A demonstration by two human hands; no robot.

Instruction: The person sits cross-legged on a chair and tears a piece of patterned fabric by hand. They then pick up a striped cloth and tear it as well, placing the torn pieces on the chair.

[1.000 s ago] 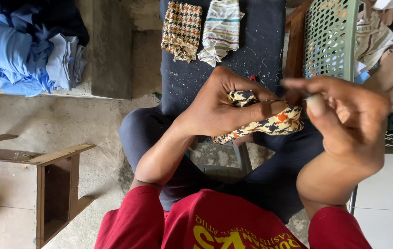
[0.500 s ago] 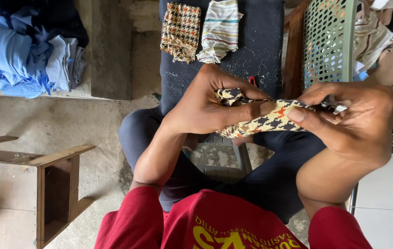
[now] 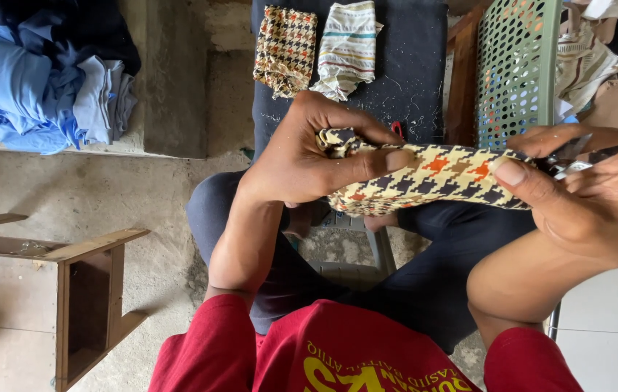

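Concrete floor, dark cloth surface [image 3: 418,65] | two folded fabric pieces [image 3: 285,49] on it | left hand [image 3: 309,156] and right hand [image 3: 584,189] both grip one houndstooth strip [image 3: 432,178] | one green basket [image 3: 516,65]

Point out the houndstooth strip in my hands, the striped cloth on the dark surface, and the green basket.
houndstooth strip [image 3: 439,174], head view, middle of its stretched span.
striped cloth [image 3: 346,47], head view, centre of its folds.
green basket [image 3: 516,65], head view, perforated side wall.

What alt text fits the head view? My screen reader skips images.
A seated person stretches a houndstooth fabric piece between the left hand and right hand, which also holds small scissors. Two more fabric pieces lie on a dark surface.
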